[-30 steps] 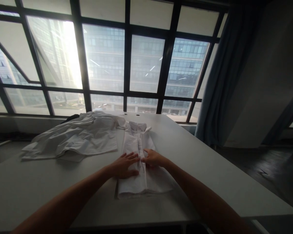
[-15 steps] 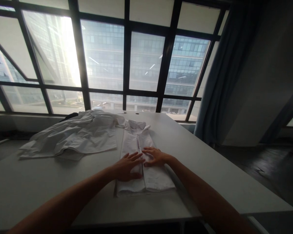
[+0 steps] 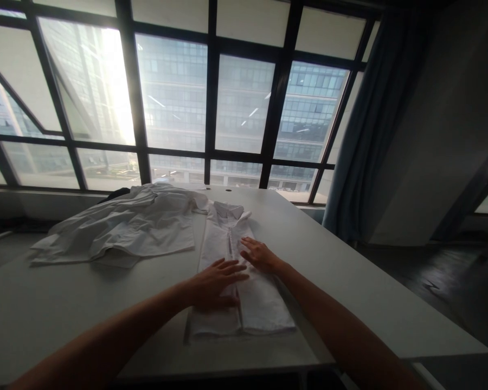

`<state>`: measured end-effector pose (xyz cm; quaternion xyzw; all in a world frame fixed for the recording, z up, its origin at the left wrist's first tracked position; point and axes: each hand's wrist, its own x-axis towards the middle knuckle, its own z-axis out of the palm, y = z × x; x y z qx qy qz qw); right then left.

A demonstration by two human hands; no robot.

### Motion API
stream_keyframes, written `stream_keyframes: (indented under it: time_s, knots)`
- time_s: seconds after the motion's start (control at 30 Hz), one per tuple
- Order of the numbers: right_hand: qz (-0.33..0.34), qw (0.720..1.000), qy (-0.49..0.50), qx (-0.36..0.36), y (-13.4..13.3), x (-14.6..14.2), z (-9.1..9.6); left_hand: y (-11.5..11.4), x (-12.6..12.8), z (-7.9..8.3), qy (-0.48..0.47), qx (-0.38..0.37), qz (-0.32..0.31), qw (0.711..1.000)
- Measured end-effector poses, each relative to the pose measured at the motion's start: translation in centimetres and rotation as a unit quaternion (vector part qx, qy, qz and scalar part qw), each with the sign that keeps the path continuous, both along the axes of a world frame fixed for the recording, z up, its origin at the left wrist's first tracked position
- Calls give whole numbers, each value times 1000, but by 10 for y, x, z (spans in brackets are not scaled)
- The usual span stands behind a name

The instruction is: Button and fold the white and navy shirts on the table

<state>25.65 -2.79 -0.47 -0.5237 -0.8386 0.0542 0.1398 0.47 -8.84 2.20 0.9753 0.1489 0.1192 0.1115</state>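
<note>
A white collared shirt (image 3: pixel 264 303), folded into a long narrow shape, lies on the white table (image 3: pixel 341 303) with its collar toward the window and its front opening down the middle. My left hand (image 3: pixel 217 284) is over the shirt's lower left half, fingers spread and pointing right across the opening; it is slightly blurred. Further up on the right half rests my right hand (image 3: pixel 260 254), its fingers stretched out flat toward the opening. Neither hand grips the cloth. Whether the left palm presses on the fabric I cannot tell.
Another white garment (image 3: pixel 134 227) lies spread and wrinkled on the table's left, its edge close to the shirt's collar. Large framed windows (image 3: pixel 244 103) stand behind the table. A blue curtain (image 3: pixel 355 151) hangs at the right, past the table's slanting right edge.
My right hand has slid slightly up the shirt, away from me. My left hand has shifted a little right and down. The shirt's lower edge lies slightly nearer to me.
</note>
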Motion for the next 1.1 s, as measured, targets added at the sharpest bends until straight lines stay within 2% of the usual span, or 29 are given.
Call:
stream_keyframes:
  time_s: [0.07, 0.13, 0.3, 0.4, 0.5, 0.57, 0.7, 0.77, 0.83, 0.93, 1.03, 1.1]
  knots:
    - [-3, 999, -22, -25, -1, -4, -4, -9, 3, -4, 21, -8, -58, 998]
    - [-5, 998, -41, -47, -4, -7, -6, -16, 5, -6, 42, -11, -86, 995]
    - [-5, 998, -39, -44, -7, -7, -3, -22, 6, 2, 44, -17, -115, 992]
    - [-7, 999, -32, -15, -2, -6, -1, -25, 7, 3, 41, -28, -131, 990]
    - [-33, 999, -33, 0, 3, -6, -2, -18, 9, 2, 37, -49, -135, 989]
    - [-34, 998, -47, -29, 6, -6, -4, -3, 8, 1, 8, -54, -108, 993]
    - [-33, 995, -63, -64, 7, -8, -8, 39, 0, -7, 3, -5, 16, 1000]
    - [-39, 995, -56, -67, 7, -9, -8, 54, -4, -15, 39, -8, 39, 998]
    - [-41, 995, -52, -70, 4, -9, -4, 60, -6, -22, 54, -19, 40, 998]
    - [-32, 996, -55, -54, -3, -10, 8, 52, -7, -22, 59, -31, 38, 997]
    - [-2, 998, -49, -31, -12, -7, 23, 30, -8, -8, 59, -46, 23, 997]
    - [22, 999, -13, -45, -15, -2, 29, 15, -10, 4, 29, -58, -12, 998]
